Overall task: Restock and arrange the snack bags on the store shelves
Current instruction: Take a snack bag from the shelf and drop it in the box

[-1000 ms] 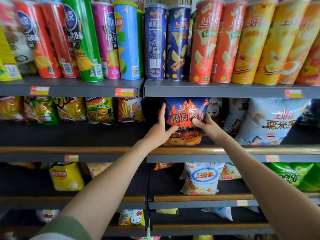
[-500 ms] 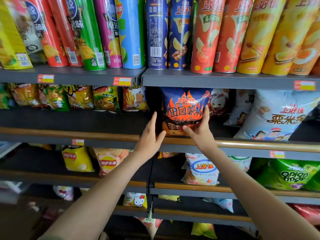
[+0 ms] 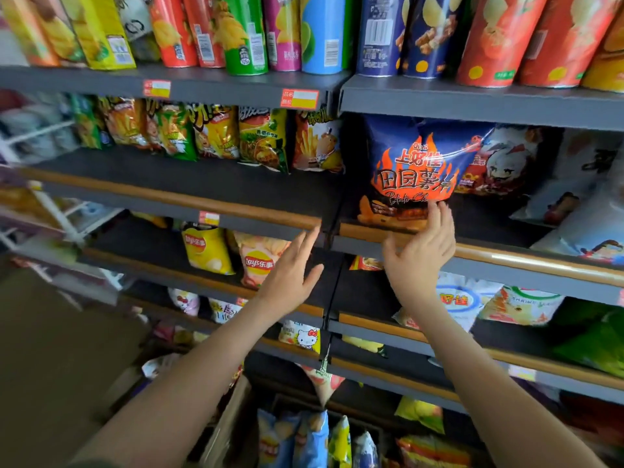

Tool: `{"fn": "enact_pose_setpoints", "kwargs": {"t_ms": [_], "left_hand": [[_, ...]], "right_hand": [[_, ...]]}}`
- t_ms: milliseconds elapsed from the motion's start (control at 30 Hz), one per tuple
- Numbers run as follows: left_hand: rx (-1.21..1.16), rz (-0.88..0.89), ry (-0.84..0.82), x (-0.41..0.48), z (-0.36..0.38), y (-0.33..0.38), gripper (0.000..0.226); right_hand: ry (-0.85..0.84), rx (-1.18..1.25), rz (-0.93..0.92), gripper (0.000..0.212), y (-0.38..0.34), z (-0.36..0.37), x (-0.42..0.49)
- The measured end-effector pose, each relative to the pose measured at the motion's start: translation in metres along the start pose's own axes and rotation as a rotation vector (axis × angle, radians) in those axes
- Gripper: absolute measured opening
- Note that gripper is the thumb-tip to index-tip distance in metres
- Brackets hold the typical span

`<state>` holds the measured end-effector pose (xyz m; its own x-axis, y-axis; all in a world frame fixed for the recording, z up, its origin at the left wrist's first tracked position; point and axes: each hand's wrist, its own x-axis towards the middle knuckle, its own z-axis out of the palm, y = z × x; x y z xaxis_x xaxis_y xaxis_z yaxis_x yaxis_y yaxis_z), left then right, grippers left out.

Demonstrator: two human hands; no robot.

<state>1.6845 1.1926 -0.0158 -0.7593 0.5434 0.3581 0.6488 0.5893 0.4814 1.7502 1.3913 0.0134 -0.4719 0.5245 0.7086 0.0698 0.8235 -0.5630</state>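
- Blue flame-print chip bag [image 3: 418, 163] stands upright on second shelf [image 3: 526, 258], behind its wooden front rail, left end of the right bay.
- Right hand [image 3: 422, 258] raised, fingers spread and straight; fingertips [image 3: 439, 211] touch the bag's lower front, no grip.
- Left hand [image 3: 287, 275] flat, fingers apart, holding nothing, left of the bag, in front of the rail.
- Chip canisters [image 3: 381, 35] on the shelf above.
- Pink Lay's bag [image 3: 260, 261] one shelf lower.
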Motion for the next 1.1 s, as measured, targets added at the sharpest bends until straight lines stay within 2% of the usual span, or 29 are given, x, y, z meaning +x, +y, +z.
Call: {"fn": "enact_pose_setpoints", "kwargs": {"t_ms": [67,200,267,433,667,767,867,933,1067,1100], "left_hand": [[0.000,-0.070,-0.016,-0.013,-0.001,-0.023,0.067],[0.034,-0.165,-0.076,-0.053,-0.004,-0.088,0.061],[0.072,-0.234,-0.096,-0.080,-0.007,-0.134,0.057],[0.147,-0.473,-0.166,-0.170,-0.021,-0.277,0.051],[0.127,-0.724,-0.291,-0.293,-0.027,-0.480,0.049],[0.140,-0.724,-0.338,-0.315,-0.013,-0.534,0.048],[0.096,-0.738,-0.355,-0.332,0.022,-0.574,0.047],[0.001,-0.751,-0.333,-0.344,0.051,-0.593,0.053],[-0.093,-0.781,-0.310,-0.354,0.086,-0.611,0.057],[-0.108,-0.788,-0.315,-0.355,0.091,-0.612,0.059]], "right_hand": [[-0.020,0.029,-0.085,0.069,-0.016,0.016,-0.026],[-0.382,0.021,-0.293,0.060,-0.049,0.064,-0.079],[-0.629,0.014,-0.307,0.062,-0.065,0.101,-0.109],[-1.146,-0.191,-0.340,0.060,-0.114,0.212,-0.192],[-1.572,-0.337,-0.339,0.073,-0.162,0.382,-0.343],[-1.693,-0.381,-0.346,0.082,-0.150,0.440,-0.408],[-1.706,-0.414,-0.482,0.110,-0.131,0.485,-0.463],[-1.699,-0.494,-0.498,0.119,-0.117,0.508,-0.492],[-1.689,-0.474,-0.530,0.093,-0.097,0.536,-0.523],[-1.686,-0.459,-0.527,0.094,-0.094,0.539,-0.526]]}}
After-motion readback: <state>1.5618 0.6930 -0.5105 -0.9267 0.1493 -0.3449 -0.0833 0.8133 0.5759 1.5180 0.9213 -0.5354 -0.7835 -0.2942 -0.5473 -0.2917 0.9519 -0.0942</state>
